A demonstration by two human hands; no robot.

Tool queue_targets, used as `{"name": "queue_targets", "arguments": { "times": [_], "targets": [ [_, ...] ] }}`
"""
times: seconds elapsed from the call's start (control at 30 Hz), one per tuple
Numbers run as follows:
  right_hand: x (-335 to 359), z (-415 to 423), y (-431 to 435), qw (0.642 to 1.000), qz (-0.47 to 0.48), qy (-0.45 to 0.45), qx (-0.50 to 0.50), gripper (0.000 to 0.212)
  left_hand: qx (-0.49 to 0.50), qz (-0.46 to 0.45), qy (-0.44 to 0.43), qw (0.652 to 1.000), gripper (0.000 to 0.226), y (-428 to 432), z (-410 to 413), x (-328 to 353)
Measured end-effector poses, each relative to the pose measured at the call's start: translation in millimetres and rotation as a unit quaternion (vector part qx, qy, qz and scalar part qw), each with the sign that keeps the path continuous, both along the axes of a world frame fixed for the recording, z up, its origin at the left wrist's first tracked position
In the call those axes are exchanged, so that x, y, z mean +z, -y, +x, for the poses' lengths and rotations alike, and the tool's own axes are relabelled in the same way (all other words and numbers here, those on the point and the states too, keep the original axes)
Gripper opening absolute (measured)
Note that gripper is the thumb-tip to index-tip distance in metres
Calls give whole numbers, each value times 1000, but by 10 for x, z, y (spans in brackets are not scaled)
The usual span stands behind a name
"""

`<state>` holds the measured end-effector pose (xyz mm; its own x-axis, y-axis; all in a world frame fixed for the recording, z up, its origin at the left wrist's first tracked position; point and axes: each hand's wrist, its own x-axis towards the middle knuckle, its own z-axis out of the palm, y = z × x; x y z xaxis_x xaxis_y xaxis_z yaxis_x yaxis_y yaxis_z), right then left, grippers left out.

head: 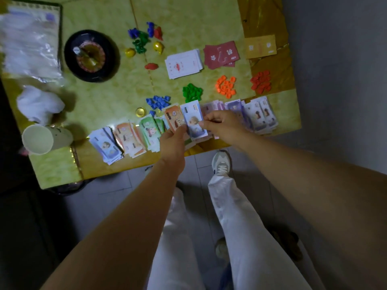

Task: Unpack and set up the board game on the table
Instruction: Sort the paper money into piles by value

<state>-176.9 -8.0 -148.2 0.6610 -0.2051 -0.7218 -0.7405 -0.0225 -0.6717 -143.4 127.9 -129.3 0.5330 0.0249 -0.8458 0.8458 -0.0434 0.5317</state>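
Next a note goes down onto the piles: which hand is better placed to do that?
Right, most likely. The right hand pinches the blue note at its edge, ready to draw it off; the left hand grips the other notes, so it is not free.

Fanned play-money notes [189, 120] held upright above sorted stacks [129, 139].
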Motion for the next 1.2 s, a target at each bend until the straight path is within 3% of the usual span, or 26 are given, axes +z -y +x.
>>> {"name": "queue_targets", "arguments": {
  "times": [0.57,0.77,1.0,1.07,1.2],
  "targets": [
    [-104,759,-2041,998,-2,-17,52,13,132,77,-2,988,8,-2243,330,-154],
    [-285,934,-2374,995,-63,-9,81,30,149,55,-3,987,10,-2499,411,-237],
    [-412,893,-2460,978,-181,-6,105,29,132,2,-22,991,9,-2537,447,-266],
    [-362,871,-2443,982,-162,6,96,19,132,-10,-28,991,10,-2502,441,-265],
    [-138,829,-2351,994,-19,12,110,21,106,-36,-30,993,6,-2371,437,-248]
  ]
}}
